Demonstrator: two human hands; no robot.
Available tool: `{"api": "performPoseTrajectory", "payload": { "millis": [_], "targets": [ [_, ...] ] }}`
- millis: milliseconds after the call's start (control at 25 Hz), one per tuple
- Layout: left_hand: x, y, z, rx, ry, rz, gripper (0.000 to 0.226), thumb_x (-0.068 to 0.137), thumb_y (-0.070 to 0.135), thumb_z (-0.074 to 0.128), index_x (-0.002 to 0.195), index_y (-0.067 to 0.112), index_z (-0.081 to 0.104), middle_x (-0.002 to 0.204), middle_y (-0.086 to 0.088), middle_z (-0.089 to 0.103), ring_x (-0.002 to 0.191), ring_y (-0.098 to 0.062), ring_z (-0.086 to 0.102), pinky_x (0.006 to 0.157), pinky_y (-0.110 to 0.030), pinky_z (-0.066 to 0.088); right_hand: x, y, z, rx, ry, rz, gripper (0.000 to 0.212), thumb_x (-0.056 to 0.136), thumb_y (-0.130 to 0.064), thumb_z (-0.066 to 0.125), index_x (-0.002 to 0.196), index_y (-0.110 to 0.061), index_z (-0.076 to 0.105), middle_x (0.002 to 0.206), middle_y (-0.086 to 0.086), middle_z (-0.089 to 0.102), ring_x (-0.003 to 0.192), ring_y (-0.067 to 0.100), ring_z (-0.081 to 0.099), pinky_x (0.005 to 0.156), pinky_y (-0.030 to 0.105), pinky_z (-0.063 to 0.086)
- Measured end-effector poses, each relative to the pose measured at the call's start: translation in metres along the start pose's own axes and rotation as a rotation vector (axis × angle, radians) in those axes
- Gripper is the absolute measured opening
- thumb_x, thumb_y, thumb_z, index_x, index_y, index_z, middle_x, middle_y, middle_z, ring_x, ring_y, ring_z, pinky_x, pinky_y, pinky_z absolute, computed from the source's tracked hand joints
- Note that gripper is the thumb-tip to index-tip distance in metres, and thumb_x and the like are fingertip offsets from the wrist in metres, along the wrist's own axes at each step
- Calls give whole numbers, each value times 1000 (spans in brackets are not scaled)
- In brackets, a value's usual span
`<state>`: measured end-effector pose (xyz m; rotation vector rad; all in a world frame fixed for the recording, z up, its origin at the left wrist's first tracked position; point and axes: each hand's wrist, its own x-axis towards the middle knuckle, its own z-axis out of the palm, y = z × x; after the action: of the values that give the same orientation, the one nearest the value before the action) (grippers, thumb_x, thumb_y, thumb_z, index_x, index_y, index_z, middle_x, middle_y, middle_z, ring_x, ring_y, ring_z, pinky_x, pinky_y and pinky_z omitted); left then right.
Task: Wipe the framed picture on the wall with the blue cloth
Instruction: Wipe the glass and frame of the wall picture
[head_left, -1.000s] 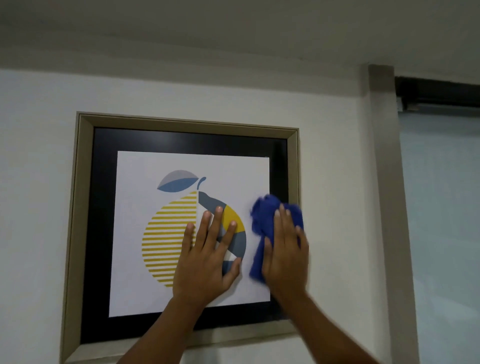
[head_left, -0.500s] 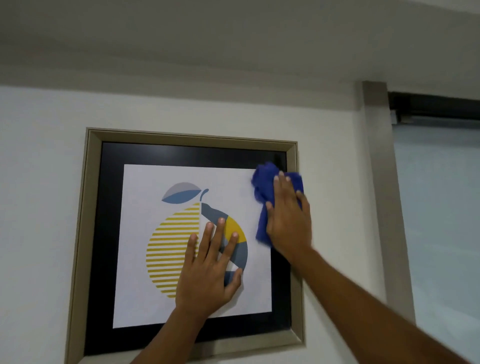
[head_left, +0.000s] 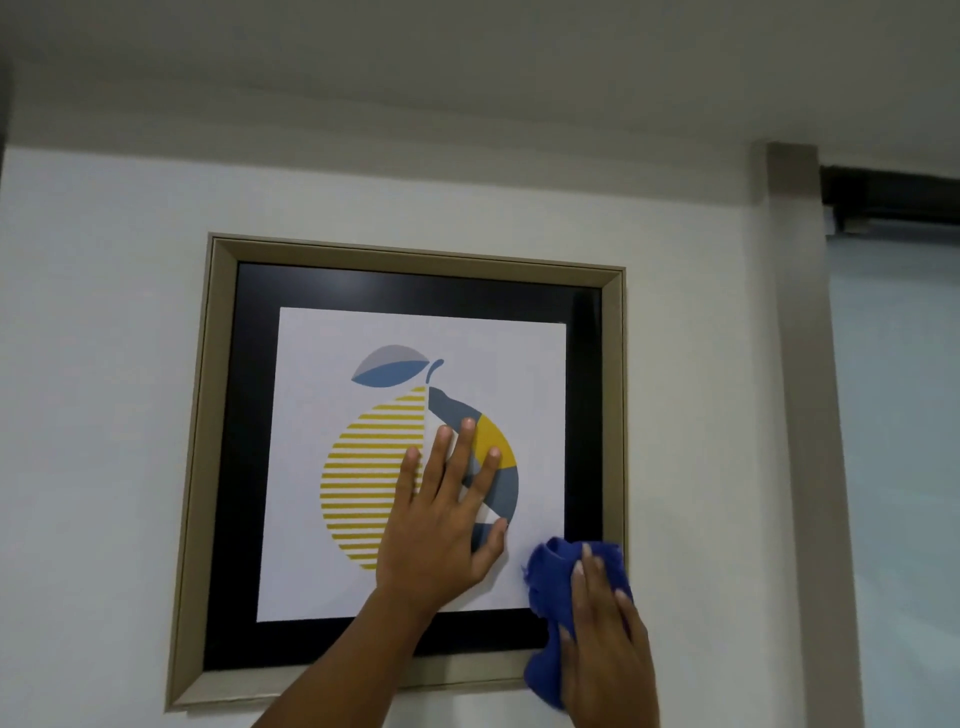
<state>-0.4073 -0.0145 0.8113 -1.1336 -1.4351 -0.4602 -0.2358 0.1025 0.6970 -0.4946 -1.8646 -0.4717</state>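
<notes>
The framed picture (head_left: 415, 291) hangs on the white wall: beige frame, black mat, a white print of a striped yellow and blue fruit. My left hand (head_left: 441, 525) lies flat on the glass over the fruit, fingers spread. My right hand (head_left: 605, 639) presses the bunched blue cloth (head_left: 550, 566) against the picture's lower right corner, over the mat and frame edge. The cloth sticks out above and to the left of the hand.
A grey-brown vertical trim (head_left: 810, 415) runs down the wall to the right of the picture. Beyond it is a pale panel (head_left: 898, 467) under a dark rail (head_left: 888, 200). The ceiling (head_left: 467, 67) is close above.
My right hand has swept the cloth up the right side of the picture to the upper right corner, then down to the lower right corner. My left hand has stayed on the fruit.
</notes>
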Motion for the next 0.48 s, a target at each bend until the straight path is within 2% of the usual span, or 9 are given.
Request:
{"api": "performPoseTrajectory", "payload": {
  "millis": [80,120,240,400,480],
  "targets": [
    [2,1,-2,6,2,-1,80,92,59,43,159,21,20,168,-14,10,155,-35,7,124,-55,9,22,11,-12,-94,-41,-47,56,104,-31,20,143,5,38,158,11,25,140,30,36,113,37,20],
    [2,0,-1,1,0,1,80,92,59,43,158,21,20,168,-14,11,155,-35,7,123,-56,9,41,17,-21,-129,-44,-96,54,103,-31,25,141,5,41,154,15,31,137,34,41,113,39,24],
    [1,-1,0,7,-14,5,80,92,59,44,158,22,20,168,-14,11,155,-36,8,123,-58,12,118,30,-45,-156,8,-86,57,99,-26,44,147,3,32,156,19,28,142,35,30,114,45,27],
    [-1,-1,1,-1,-1,10,77,93,59,41,158,21,22,168,-14,13,155,-36,8,123,-58,13,228,34,-76,-142,70,40,55,101,-24,41,150,-1,26,158,17,27,144,31,28,113,44,28],
    [1,-1,1,7,5,15,76,94,58,39,158,21,22,168,-14,13,155,-36,8,123,-58,12,238,37,-76,-125,113,71,55,102,-24,40,150,-2,26,159,16,25,145,31,26,114,43,25]
  ]
}}
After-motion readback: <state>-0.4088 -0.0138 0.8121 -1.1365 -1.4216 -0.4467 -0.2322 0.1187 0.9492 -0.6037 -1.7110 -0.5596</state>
